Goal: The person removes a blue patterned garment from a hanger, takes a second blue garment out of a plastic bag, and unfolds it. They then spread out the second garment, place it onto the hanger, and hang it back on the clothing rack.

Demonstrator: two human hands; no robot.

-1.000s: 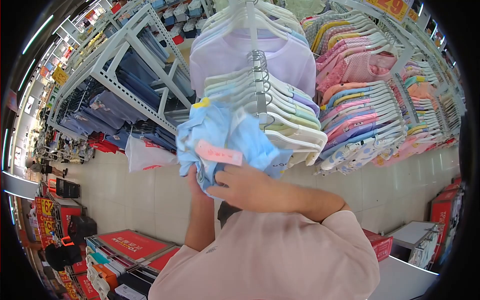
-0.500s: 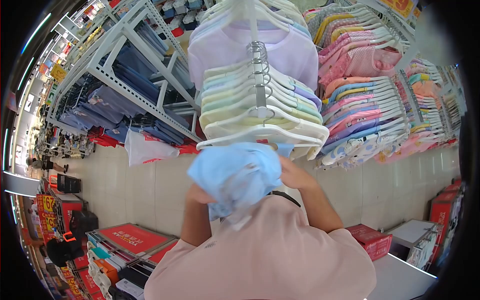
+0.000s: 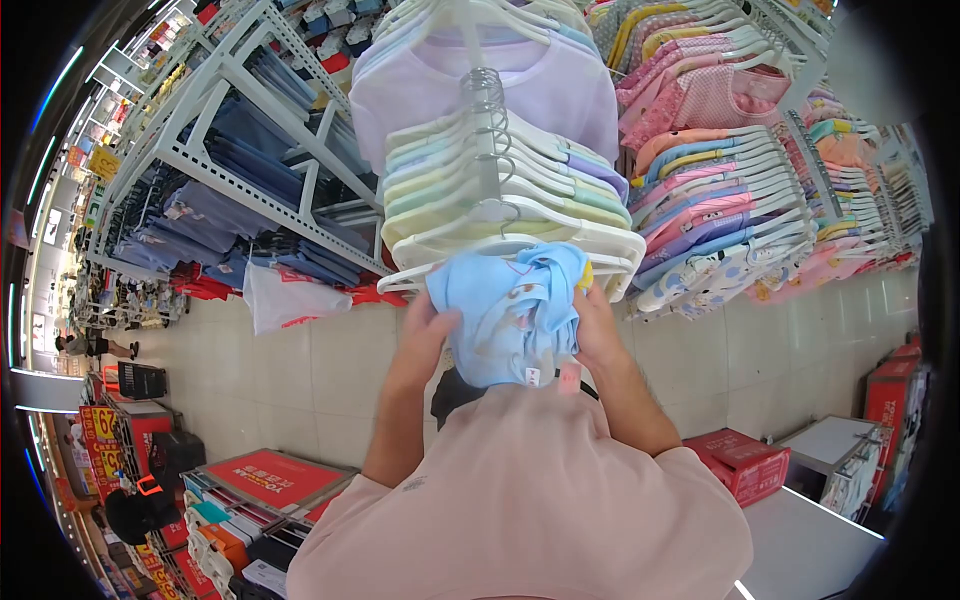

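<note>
A bunched light blue printed garment (image 3: 505, 325) hangs between my hands, just in front of the rail. A small white label (image 3: 533, 377) and a pinkish tag (image 3: 569, 379) show at its lower edge. My left hand (image 3: 425, 333) grips the left side, thumb on top and the other fingers partly behind the cloth. On the right side, my right hand (image 3: 597, 325) holds the cloth close to a yellow patch. Behind the garment, white hangers (image 3: 400, 283) fill the end of the rail (image 3: 487, 165), most of them bearing pale tops.
Lilac tops (image 3: 560, 95) hang farther along the rail. Printed children's clothes (image 3: 720, 220) crowd a rack at right. A white metal frame (image 3: 230, 185) with blue garments stands at left. Red boxes (image 3: 735, 465) sit behind on both sides, above a tiled floor (image 3: 330, 385).
The garment has turned and opened out somewhat, so its print and tags show. My left hand has risen from beneath it to its left side; my right hand has stayed at the right edge.
</note>
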